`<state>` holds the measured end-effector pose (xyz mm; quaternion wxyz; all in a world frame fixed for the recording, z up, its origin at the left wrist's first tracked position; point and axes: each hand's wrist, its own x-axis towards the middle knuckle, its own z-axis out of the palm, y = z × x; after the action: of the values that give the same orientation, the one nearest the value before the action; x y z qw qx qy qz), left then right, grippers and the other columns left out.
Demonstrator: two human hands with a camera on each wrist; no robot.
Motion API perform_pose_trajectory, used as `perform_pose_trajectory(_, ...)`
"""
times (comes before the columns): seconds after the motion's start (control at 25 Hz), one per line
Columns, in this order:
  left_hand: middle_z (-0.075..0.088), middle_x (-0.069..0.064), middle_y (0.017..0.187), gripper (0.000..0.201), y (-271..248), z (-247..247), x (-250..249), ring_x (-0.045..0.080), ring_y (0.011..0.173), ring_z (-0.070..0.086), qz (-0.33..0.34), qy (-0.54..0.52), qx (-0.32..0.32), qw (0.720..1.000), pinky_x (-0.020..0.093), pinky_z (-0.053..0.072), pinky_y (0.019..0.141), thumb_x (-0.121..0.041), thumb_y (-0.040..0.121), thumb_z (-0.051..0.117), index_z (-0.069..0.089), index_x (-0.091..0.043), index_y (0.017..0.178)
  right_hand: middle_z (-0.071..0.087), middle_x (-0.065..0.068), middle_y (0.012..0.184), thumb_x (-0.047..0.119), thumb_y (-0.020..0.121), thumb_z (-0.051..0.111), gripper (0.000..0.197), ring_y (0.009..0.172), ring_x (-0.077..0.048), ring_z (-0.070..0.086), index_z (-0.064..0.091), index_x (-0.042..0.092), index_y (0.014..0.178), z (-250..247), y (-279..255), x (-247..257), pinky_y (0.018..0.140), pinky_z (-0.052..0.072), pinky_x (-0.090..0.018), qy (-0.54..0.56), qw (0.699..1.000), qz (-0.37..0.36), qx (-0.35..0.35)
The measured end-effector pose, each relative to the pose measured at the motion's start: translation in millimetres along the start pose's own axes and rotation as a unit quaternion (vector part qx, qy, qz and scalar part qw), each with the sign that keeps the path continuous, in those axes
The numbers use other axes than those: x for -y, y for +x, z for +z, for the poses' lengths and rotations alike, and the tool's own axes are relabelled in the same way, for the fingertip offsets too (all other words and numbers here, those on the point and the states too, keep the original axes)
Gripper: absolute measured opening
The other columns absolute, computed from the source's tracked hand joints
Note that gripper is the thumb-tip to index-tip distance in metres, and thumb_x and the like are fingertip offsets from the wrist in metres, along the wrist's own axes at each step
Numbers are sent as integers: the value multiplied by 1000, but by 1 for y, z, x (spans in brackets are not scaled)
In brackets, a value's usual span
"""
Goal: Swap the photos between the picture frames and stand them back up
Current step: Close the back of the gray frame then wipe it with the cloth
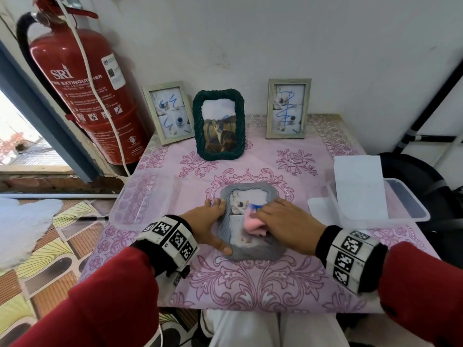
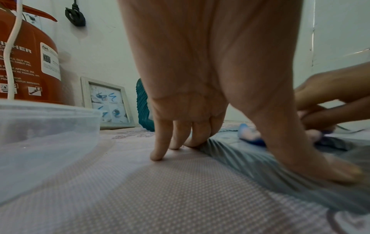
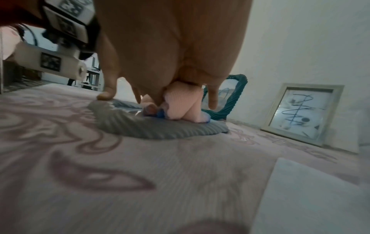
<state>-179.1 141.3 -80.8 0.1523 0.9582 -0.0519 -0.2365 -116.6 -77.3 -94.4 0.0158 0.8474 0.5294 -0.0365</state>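
Observation:
A grey ribbed picture frame lies flat, face up, at the middle of the table. My left hand braces its left edge, straight fingers at the top-left corner and thumb on the lower-left corner. My right hand grips a bunched pink cloth and presses it on the glass, where a blue smear shows. The cloth rises into the palm. A dark green frame with a cat photo stands behind. Two pale wooden frames with blue scribbles lean on the wall.
A clear plastic container sits left of the grey frame. Another clear tub with a white sheet stands at the right edge. A red fire extinguisher stands beside the table's left back corner.

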Motion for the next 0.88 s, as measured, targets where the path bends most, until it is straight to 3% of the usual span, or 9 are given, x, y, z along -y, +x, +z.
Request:
perform_pose_trajectory(0.2, -1, 13, 158, 116, 1, 3, 2, 27, 146, 2, -9, -12, 6, 1000, 29, 11, 117, -49, 68, 76, 3, -9, 149, 53, 0, 124, 20, 96, 38, 34, 115, -20, 44, 44, 21, 129, -6, 32, -19, 100, 28, -31, 3, 1000, 29, -5)
perform_pose_trajectory(0.44, 2, 17, 157, 120, 4, 1, 0, 29, 146, 1, -21, 6, 14, 1000, 33, 14, 117, -49, 65, 78, 3, -7, 148, 51, -5, 127, 12, 89, 45, 36, 114, -23, 44, 46, 13, 126, -5, 51, -14, 97, 28, -33, 10, 999, 39, 17)
perform_pose_trajectory(0.64, 15, 15, 154, 116, 1, -3, -7, 26, 141, 20, -16, 11, 7, 1000, 27, 18, 113, -44, 65, 80, 8, -6, 147, 58, -3, 104, 12, 79, 53, 20, 97, -21, 49, 57, 12, 99, -5, 27, 20, 89, 37, -35, 99, 995, -31, -2)
perform_pose_trajectory(0.76, 14, 17, 154, 117, 1, -4, -9, 28, 141, 21, -27, 30, 8, 999, 31, 22, 116, -46, 66, 80, 8, -2, 147, 57, -1, 109, 17, 86, 50, 25, 100, -19, 47, 56, 15, 110, 2, 6, 39, 91, 35, -33, 114, 993, -29, -11)
perform_pose_trajectory(0.88, 5, 18, 156, 117, -1, -4, -8, 31, 145, 8, -32, 21, 19, 999, 32, 14, 118, -46, 68, 78, 4, -3, 148, 54, 1, 119, 19, 89, 43, 33, 109, -17, 46, 50, 18, 121, 4, -19, 37, 102, 29, -28, 86, 996, -21, -9)
